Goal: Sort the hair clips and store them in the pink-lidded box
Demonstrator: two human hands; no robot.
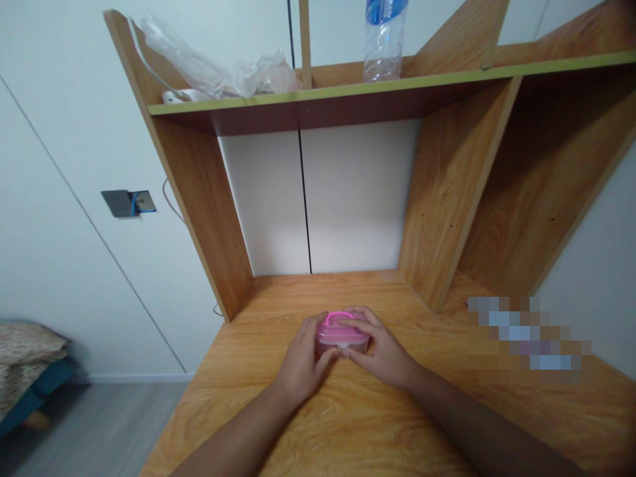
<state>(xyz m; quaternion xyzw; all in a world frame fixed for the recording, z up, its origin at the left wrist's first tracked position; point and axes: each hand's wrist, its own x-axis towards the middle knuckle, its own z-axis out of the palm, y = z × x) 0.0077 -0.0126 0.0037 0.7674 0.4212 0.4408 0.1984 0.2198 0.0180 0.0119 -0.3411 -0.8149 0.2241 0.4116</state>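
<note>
A small box (342, 331) with a pink lid, a bright pink carry handle on top and a see-through lower part rests on the wooden desk. Its pale front clasp faces me. My left hand (302, 358) is wrapped round the box's left side, with the thumb at the front by the clasp. From the right, my right hand (382, 348) grips the box, its fingers over the lid near the handle and its thumb also near the clasp. The lid looks closed; what is inside cannot be made out.
The wooden desk (278, 424) carries a shelf unit (462, 165) at its back. On the upper shelf are crumpled clear plastic (268, 73) and a clear bottle (383, 50) with a blue label. A blurred-out item (527, 341) lies at right. Bedding (30, 348) shows at far left.
</note>
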